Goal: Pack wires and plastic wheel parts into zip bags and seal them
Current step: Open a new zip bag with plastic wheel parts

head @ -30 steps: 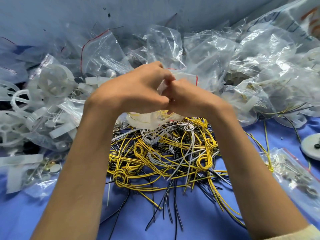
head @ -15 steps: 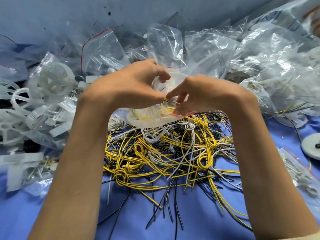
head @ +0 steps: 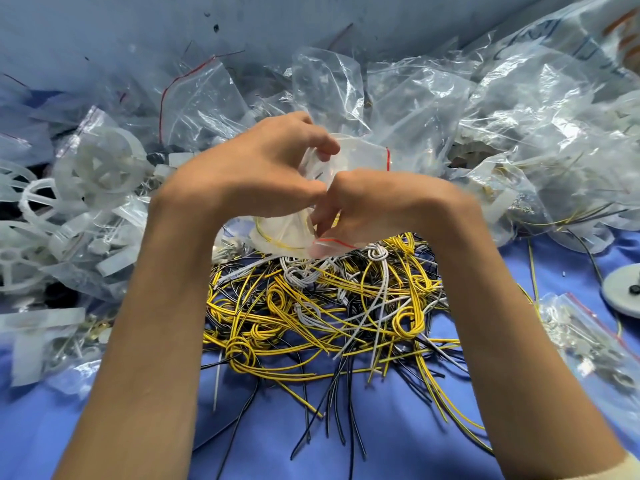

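Observation:
Both hands hold one small clear zip bag [head: 360, 157] with a red seal line, raised above a heap of yellow, white and black wires [head: 332, 306]. My left hand [head: 249, 178] pinches the bag's left side with thumb and fingers. My right hand [head: 388, 202] grips the bag's lower right edge, fingers curled under. A yellow wire and a pale plastic part show through the bag below my hands. White plastic wheel parts [head: 104, 164], some inside bags, lie at the left.
A big pile of clear plastic bags [head: 519, 126] fills the back and right. A filled zip bag [head: 588, 344] lies at the right edge near a grey disc [head: 623, 292]. Everything rests on a blue cloth [head: 381, 427].
My hands were pressed together, spread apart along the bag's mouth, and have now come back together. The bag has turned so its red-lined edge sticks up to the right.

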### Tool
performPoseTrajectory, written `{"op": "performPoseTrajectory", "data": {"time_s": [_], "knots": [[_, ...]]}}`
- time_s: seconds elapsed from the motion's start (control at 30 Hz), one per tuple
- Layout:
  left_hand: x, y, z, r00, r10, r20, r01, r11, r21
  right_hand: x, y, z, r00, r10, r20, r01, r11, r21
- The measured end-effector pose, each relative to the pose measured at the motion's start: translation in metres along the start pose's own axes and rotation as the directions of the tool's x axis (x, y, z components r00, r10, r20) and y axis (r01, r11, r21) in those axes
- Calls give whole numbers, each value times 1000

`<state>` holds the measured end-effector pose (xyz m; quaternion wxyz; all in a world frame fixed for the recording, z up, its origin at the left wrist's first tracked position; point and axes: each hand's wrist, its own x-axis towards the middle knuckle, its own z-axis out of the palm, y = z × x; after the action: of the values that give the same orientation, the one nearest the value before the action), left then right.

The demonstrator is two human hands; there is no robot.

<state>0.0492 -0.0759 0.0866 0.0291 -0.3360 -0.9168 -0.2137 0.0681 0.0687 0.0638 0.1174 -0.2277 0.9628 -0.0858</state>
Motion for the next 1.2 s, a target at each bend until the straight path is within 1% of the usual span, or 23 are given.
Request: {"op": "performPoseTrajectory", "data": {"time_s": [0.07,0.17,0.3,0.37,0.43,0.57,0.63,0.77,0.8,0.87,0.93,0.97,1.03,1.1,1.2], "knots": [[0,-1,-1,1000,3,1,-3,1000,0,3,-3,3,1000,18,-8,-18,999,-46],[0,0,-1,1000,9,-2,-9,1000,6,5,-3,7,997,39,-60,-42,998,-38],[-2,3,-2,1000,4,4,-4,1000,3,10,-8,14,973,11,-231,-7,1000,21],[-1,3,-2,1000,19,-3,-19,1000,-4,15,-13,20,958,10,-286,8,998,63],[-1,3,-2,1000,25,-7,-26,1000,-2,20,-17,26,966,-16,-256,34,997,68],[-1,2,-2,1000,9,22,-9,1000,5,14,-12,16,993,-70,-90,74,996,39],[0,0,-2,1000,-8,-1,8,1000,-9,2,-4,2,995,-48,-92,58,993,101],[-1,-3,-2,999,-53,0,53,998,-18,-17,12,-17,962,9,-273,72,955,287],[0,-4,-2,997,-70,9,70,998,-5,-20,16,-19,955,24,-295,77,943,323],[1,-7,0,993,-119,14,118,991,62,-24,24,-20,959,61,-275,32,946,322],[2,-11,2,985,-174,-19,175,977,125,-28,33,-20,965,118,-235,-47,957,287],[3,-12,3,980,-195,-40,199,970,139,-30,37,-20,960,148,-239,-79,958,276],[4,-14,4,973,-223,-64,230,962,144,-32,43,-22,942,205,-265,-133,955,264],[3,-17,3,966,-253,-58,259,957,134,-31,50,-21,928,261,-265,-193,947,257],[3,-19,2,957,-283,-63,289,948,131,-24,59,-13,907,369,-202,-333,923,193]]}}
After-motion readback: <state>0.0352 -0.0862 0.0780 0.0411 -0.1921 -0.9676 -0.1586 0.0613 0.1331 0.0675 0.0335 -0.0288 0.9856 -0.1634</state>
